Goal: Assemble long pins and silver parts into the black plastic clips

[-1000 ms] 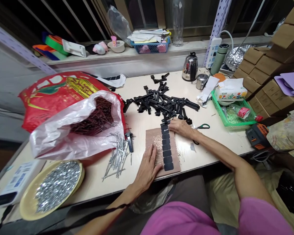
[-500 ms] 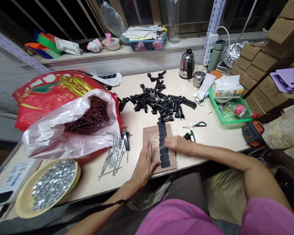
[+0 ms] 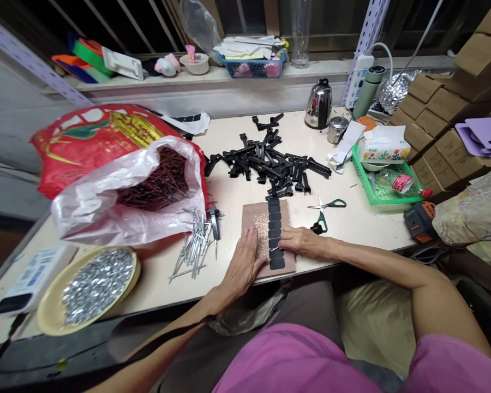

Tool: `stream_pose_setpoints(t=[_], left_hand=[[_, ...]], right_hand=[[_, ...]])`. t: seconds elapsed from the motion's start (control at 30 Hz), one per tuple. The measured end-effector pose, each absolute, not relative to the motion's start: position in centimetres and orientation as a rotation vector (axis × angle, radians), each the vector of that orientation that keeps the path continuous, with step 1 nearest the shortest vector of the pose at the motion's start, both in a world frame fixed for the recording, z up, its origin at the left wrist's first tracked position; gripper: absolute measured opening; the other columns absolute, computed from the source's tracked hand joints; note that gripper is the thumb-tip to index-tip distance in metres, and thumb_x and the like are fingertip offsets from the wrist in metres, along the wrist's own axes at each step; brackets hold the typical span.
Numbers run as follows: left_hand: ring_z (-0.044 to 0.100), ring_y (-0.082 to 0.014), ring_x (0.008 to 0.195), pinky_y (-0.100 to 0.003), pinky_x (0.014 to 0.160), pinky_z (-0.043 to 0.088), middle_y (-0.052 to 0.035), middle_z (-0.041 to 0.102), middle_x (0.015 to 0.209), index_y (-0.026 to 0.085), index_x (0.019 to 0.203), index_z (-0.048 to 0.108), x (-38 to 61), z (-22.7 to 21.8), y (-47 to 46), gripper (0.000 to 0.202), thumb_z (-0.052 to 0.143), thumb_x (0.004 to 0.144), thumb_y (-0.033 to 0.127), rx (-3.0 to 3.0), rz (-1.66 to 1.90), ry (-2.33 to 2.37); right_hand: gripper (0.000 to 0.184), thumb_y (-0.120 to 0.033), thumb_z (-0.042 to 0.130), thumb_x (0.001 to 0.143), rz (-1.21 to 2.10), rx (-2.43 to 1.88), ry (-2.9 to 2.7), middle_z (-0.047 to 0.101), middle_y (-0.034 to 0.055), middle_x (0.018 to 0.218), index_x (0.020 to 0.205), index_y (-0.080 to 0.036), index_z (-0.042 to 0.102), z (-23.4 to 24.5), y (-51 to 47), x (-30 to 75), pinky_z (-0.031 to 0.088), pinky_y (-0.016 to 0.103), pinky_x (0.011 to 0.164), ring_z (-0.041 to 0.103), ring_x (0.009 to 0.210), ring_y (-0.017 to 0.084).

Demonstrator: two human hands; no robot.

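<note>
My left hand (image 3: pixel 245 259) lies flat with its fingers stretched out on the left side of a brown cardboard sheet (image 3: pixel 288 262). Small pale specks are scattered on the sheet beside the fingertips. A column of black rounded pads (image 3: pixel 274 225) runs down the sheet's right part. Over the lower pads, my right hand (image 3: pixel 305 242) is closed in a pinch. A thin silvery sliver (image 3: pixel 274 249) sticks out from its fingertips, too small to name. Behind the sheet is a heap of black plastic clips (image 3: pixel 270 161).
Scissors (image 3: pixel 322 206) lie right of the sheet. On the left are loose silver pins (image 3: pixel 192 251), a red sack (image 3: pixel 94 136) of dark rods and a yellow bowl (image 3: pixel 49 316) of shiny metal pieces. A green basket (image 3: pixel 384 201) and a kettle (image 3: pixel 319 106) stand at the right.
My right hand was blurred by motion above the pads; now it is sharper and slightly lower on the column. My left hand stays on the sheet. The whole view has shifted slightly.
</note>
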State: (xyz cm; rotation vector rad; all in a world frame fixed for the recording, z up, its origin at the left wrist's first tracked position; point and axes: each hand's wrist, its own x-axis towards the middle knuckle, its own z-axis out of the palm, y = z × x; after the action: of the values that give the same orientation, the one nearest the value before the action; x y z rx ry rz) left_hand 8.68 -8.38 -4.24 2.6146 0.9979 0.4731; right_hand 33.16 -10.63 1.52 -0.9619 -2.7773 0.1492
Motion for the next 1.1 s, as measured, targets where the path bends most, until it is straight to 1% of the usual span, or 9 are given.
stream_pose_setpoints(t=[0.3,0.47,0.57,0.63,0.73,0.8,0.93,1.03,1.1], left_hand=[[0.016,-0.0297,0.143,-0.053,0.112,0.025,-0.0220,0.024,0.153,0.013,0.150,0.003,9.2,-4.1,-7.5,0.065,0.028,0.096,0.041,2.550,0.490,1.010],[0.013,-0.0305,0.144,-0.053,0.112,0.023,-0.0229,0.025,0.153,0.008,0.148,0.012,10.2,-3.7,-5.9,0.064,0.026,0.096,0.044,2.498,0.490,1.009],[0.019,-0.0288,0.143,-0.050,0.111,0.028,-0.0186,0.031,0.151,0.012,0.146,0.020,10.1,-3.1,-5.9,0.060,0.027,0.096,0.043,2.499,0.525,0.997],[0.031,-0.0269,0.139,-0.046,0.108,0.033,-0.0162,0.042,0.145,0.013,0.141,0.033,9.3,-2.3,-5.9,0.053,0.026,0.096,0.041,2.513,0.585,1.054],[0.053,-0.0288,0.115,-0.045,0.096,0.043,-0.0164,0.062,0.116,0.013,0.112,0.060,7.3,-0.8,-5.2,0.046,0.026,0.096,0.040,2.512,0.674,1.417],[0.057,-0.0312,0.098,-0.045,0.084,0.046,-0.0167,0.064,0.096,0.014,0.090,0.066,6.2,0.0,-4.2,0.046,0.031,0.094,0.044,2.478,0.655,1.723],[0.056,-0.0332,0.089,-0.040,0.068,0.046,-0.0170,0.062,0.087,0.014,0.080,0.066,5.5,1.4,-2.2,0.043,0.041,0.089,0.048,2.333,0.452,2.007],[0.056,-0.0298,0.089,-0.037,0.068,0.045,-0.0141,0.062,0.088,0.015,0.085,0.065,4.5,2.9,-1.6,0.039,0.039,0.091,0.043,2.243,0.489,2.029],[0.056,-0.0262,0.085,-0.036,0.071,0.045,-0.0105,0.062,0.084,0.017,0.086,0.064,2.5,4.3,-1.8,0.037,0.037,0.092,0.041,2.244,0.621,2.024]], right_hand=[[0.037,-0.022,0.029,0.100,0.126,-1.035,-2.654,0.055,0.0052,0.076,0.080,-0.015,0.060,1.3,-11.0,32.7,0.039,0.025,0.063,0.047,0.076,0.016],[0.032,-0.026,0.035,0.098,0.215,-1.265,-2.346,0.059,0.0078,0.080,0.087,-0.014,0.063,3.2,-12.4,32.0,0.044,0.027,0.068,0.050,0.080,0.017],[0.023,-0.024,0.046,0.093,0.576,-1.326,-2.223,0.060,0.0068,0.080,0.082,-0.015,0.063,4.5,-14.2,30.6,0.045,0.028,0.072,0.053,0.079,0.016],[0.017,-0.023,0.053,0.089,1.049,-1.370,-2.037,0.059,0.0032,0.075,0.077,-0.016,0.063,4.3,-16.0,29.1,0.045,0.026,0.068,0.054,0.072,0.014],[0.018,-0.027,0.060,0.083,1.929,-1.536,-1.351,0.050,-0.0038,0.057,0.069,-0.017,0.057,1.9,-18.6,26.7,0.040,0.020,0.049,0.045,0.049,0.008],[0.023,-0.031,0.062,0.081,2.257,-1.578,-0.826,0.045,-0.0054,0.052,0.065,-0.017,0.053,-0.4,-19.2,25.3,0.040,0.020,0.045,0.043,0.043,0.007],[0.035,-0.049,0.049,0.089,2.273,-1.536,-0.534,0.051,-0.0022,0.058,0.070,-0.019,0.052,-3.7,-18.4,23.3,0.053,0.028,0.062,0.058,0.054,0.013],[0.042,-0.057,0.044,0.089,2.260,-1.497,-0.615,0.057,0.0010,0.069,0.082,-0.018,0.057,-3.4,-18.9,22.1,0.055,0.032,0.073,0.066,0.067,0.016],[0.042,-0.055,0.046,0.089,2.265,-1.397,-0.881,0.062,0.0043,0.079,0.096,-0.016,0.060,-1.9,-19.5,21.6,0.055,0.032,0.076,0.068,0.075,0.017]])
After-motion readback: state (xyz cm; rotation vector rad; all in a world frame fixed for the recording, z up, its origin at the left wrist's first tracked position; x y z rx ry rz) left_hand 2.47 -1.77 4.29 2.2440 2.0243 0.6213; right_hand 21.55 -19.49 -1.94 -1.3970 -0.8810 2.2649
